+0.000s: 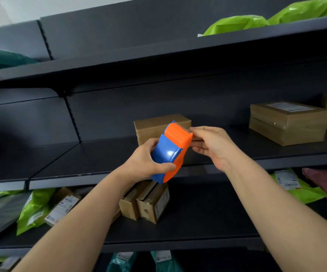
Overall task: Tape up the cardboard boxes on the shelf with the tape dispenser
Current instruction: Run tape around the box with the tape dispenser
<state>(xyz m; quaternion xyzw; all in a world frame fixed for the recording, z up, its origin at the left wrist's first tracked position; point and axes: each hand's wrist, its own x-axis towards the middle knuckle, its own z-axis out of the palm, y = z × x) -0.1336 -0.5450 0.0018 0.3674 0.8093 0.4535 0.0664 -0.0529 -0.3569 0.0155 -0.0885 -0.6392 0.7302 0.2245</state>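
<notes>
Both my arms are bare, coming up from the bottom corners and converging mid-frame. Left forearm angles up-right. My left hand grips the tape dispenser from its left side: thumb across the lower blue face, fingers curled over the upper left edge. Right forearm angles up-left, wrist bent slightly inward. My right hand sits at the dispenser's orange front end, thumb on top and fingers curled below in a pinch. The fingertips are partly hidden, so it's probably gripping that edge, but I can't confirm. The hands are near each other, not touching.
</notes>
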